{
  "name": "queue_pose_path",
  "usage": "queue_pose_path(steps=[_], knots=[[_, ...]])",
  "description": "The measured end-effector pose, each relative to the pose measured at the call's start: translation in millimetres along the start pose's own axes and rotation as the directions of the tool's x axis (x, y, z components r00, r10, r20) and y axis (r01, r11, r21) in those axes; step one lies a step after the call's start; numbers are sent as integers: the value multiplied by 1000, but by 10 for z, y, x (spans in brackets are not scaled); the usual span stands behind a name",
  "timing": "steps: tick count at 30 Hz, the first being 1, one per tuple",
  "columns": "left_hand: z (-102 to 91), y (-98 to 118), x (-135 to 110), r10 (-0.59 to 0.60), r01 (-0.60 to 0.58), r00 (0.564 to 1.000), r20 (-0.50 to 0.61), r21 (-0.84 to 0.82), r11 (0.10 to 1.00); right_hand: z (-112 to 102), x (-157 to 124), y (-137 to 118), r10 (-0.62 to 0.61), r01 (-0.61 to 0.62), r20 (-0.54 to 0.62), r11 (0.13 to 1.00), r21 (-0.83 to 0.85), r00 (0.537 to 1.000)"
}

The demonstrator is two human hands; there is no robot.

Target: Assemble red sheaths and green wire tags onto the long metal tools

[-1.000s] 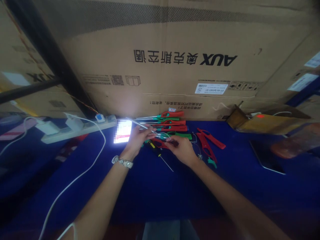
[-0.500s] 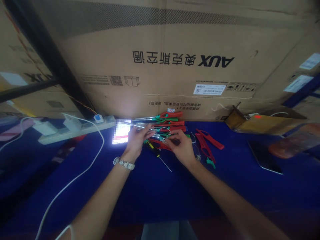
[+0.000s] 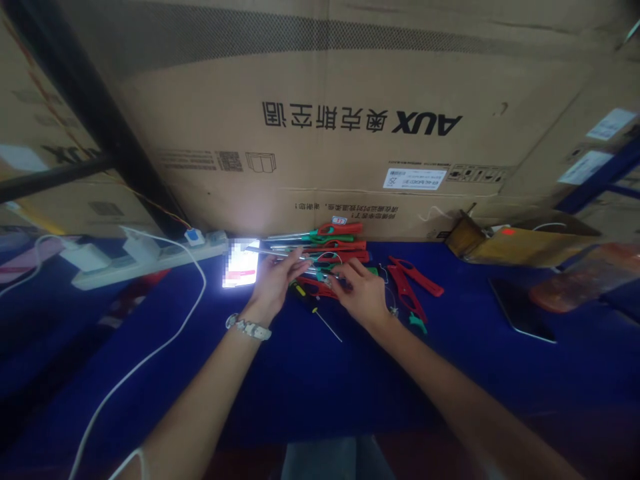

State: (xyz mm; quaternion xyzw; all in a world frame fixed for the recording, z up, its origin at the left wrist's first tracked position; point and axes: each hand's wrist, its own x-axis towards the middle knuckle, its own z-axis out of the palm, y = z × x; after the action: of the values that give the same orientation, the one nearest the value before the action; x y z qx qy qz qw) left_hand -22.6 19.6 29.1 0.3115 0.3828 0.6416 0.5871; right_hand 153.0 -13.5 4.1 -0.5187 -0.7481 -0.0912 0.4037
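Note:
My left hand [image 3: 270, 287] is closed around the thin metal tube [image 3: 266, 251] of a utility lighter, which points left over a lit phone [image 3: 243, 263]. Close on its right, my right hand [image 3: 364, 293] pinches at the lighter's inner end, where a thin white wire [image 3: 330, 254] loops up. What lies between its fingertips is partly hidden. Behind both hands is a pile of red and green utility lighters [image 3: 345, 246]. A black-and-yellow screwdriver [image 3: 306, 297] lies just below them. Red handle shells [image 3: 408, 291] and a green trigger piece [image 3: 417, 323] rest right of my right hand.
A white power strip [image 3: 113, 270] with plugs and a cable [image 3: 165, 343] runs along the left. At right are a dark phone [image 3: 520, 310], a clear bottle [image 3: 575, 287] and a yellow-brown open box [image 3: 530, 243]. A big cardboard carton [image 3: 320, 80] stands behind the blue tabletop [image 3: 310, 393].
The view has shifted slightly, so most things sit a little further left. Both hands keep nearly the same grip; the right fingers have moved slightly at the lighter's inner end.

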Motion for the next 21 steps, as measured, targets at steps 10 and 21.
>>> queue_pose_path(steps=[10, 21], knots=[[10, 14, -2, -20, 21, 1000, -23, 28, 999, 12, 12, 11, 26, -25, 71, 1000, -17, 997], [38, 24, -11, -43, 42, 998, -41, -13, 999, 61, 71, 77, 3, -2, 27, 1000, -21, 1000]])
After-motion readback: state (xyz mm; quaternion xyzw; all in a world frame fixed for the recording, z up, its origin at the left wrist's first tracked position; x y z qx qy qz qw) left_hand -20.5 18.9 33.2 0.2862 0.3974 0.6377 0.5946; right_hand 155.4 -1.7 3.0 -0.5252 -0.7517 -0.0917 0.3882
